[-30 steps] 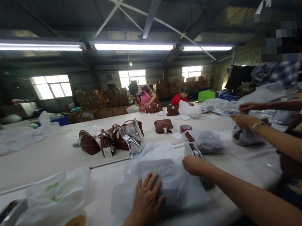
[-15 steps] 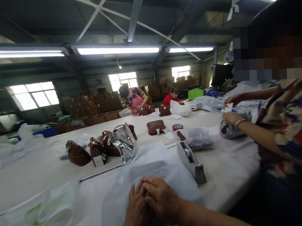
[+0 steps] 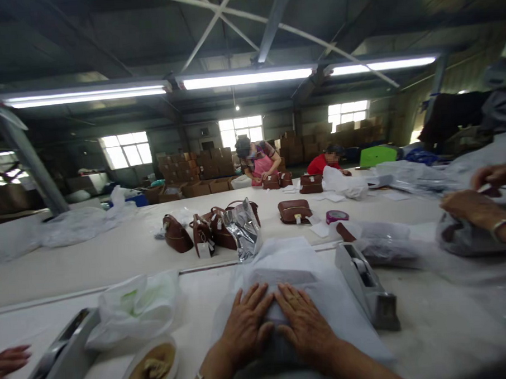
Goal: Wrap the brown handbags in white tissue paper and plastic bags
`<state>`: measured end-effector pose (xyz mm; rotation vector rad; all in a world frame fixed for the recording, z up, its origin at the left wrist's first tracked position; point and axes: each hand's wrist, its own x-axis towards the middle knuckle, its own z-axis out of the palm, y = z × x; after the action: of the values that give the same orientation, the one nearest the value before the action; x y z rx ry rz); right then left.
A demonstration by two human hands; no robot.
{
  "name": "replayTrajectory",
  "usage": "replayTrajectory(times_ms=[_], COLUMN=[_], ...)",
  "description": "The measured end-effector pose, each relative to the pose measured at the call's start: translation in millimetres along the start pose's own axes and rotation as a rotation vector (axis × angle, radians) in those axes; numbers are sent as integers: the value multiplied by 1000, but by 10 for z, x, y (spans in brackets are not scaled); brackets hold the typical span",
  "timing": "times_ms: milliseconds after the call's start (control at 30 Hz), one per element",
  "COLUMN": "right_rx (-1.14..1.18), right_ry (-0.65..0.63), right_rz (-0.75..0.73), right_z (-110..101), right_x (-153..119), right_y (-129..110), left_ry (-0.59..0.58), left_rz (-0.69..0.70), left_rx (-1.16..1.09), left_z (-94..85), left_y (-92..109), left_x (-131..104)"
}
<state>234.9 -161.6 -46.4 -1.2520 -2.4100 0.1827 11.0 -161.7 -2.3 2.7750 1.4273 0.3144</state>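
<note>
Both palms press down on a flat packet in translucent white plastic (image 3: 281,261) at the near side of the table; a darker shape shows through it, its kind hidden. My left hand (image 3: 248,318) lies on its left part, fingers stretched out. Beside it, thumbs almost meeting, my right hand (image 3: 303,321) rests flat with fingers spread. A grey tape dispenser (image 3: 366,290) stands just right of the packet. Beyond it lie a crumpled silver foil bag (image 3: 243,229) and several brown leather handbags (image 3: 177,233).
At the left are another tape dispenser (image 3: 63,354), a white plastic bag (image 3: 136,306), a bowl (image 3: 172,355) with brown contents and another person's hand (image 3: 9,362). A co-worker's hands (image 3: 475,202) hold a wrapped bag at the right. Purple tape (image 3: 337,216) lies farther back.
My hands, overlapped before, have come apart and now lie side by side on the packet. The view has swung left, bringing in the left dispenser, the bowl and another person's hand.
</note>
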Motion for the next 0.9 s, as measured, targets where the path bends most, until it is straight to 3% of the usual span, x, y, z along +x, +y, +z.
replayTrajectory(times_ms=[100, 200, 267, 367, 600, 900], right_rx=[-24, -39, -54, -86, -117, -136], right_ry=[-24, -40, -47, -27, 14, 8], right_rz=[29, 44, 38, 16, -17, -51], right_z=[19, 32, 49, 88, 131, 79], right_x=[3, 1, 0, 0, -10, -23], right_y=[-8, -6, 5, 32, 68, 97], left_ry=[4, 95, 143, 160, 137, 98], left_rz=[-255, -548, -646, -708, -829, -765], left_rx=[18, -12, -79, -178, -282, -197], left_z=[-66, -168, -228, -227, 75, 13], left_y=[-330, -629, -761, -830, -753, -846], left_x=[-49, -50, 5, 169, 499, 345])
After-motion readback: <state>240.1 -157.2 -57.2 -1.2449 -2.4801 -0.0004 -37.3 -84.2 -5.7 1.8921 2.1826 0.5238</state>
